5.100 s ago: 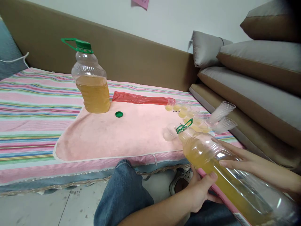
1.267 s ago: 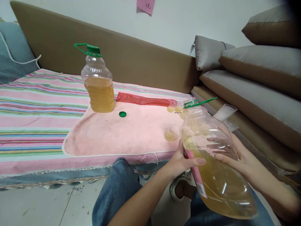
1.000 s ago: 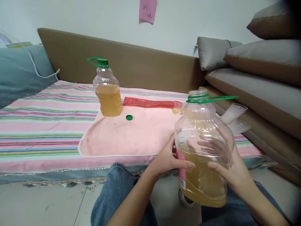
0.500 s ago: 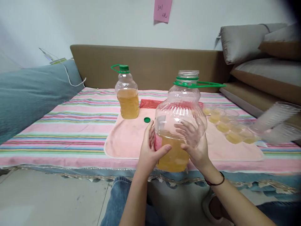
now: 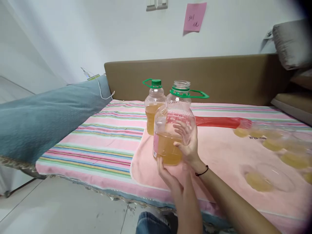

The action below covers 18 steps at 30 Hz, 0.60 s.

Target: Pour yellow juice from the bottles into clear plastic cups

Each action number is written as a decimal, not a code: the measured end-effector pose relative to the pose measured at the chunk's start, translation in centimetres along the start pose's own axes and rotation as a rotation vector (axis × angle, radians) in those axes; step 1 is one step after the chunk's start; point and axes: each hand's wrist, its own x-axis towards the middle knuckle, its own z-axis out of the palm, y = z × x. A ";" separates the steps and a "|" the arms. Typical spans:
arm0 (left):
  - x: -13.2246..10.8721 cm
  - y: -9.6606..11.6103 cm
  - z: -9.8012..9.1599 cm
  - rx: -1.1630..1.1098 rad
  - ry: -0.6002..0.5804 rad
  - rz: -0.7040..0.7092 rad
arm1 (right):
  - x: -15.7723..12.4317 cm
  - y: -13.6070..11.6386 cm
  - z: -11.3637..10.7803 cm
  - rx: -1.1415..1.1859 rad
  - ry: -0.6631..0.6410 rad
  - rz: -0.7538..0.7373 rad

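A clear plastic jug (image 5: 174, 130), partly filled with yellow liquid, stands upright between my hands, its mouth uncapped and a green carry handle around its neck. My right hand (image 5: 188, 139) wraps the jug's right side, fingers behind it and showing through the plastic. At the lower front of the jug is my left hand (image 5: 173, 178), fingertips against its bottom left edge. Just behind and left stands a second jug (image 5: 151, 113) of yellow liquid with a green cap (image 5: 156, 82), partly covered by the first.
Several clear cups (image 5: 271, 143) of yellow liquid stand on the pink mat (image 5: 219, 156) at right, one nearer the front. A red plastic bag (image 5: 216, 122) lies behind. A blue-green cushion (image 5: 60, 113) borders the left, a brown backrest (image 5: 136, 76) the back.
My view has turned left. The open jug has moved left and farther away, close to the capped jug. My left hand has slid from its left side down to the base.
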 end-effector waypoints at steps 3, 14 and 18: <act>-0.4 0.3 0.3 -0.032 0.002 -0.076 | 0.3 1.2 1.2 0.009 -0.025 0.007; -1.7 -0.1 0.8 -0.087 -0.089 -0.200 | 0.4 2.8 1.4 -0.010 -0.165 0.028; -1.5 -0.5 0.8 -0.053 -0.165 -0.107 | 0.9 3.2 0.9 0.004 -0.249 0.053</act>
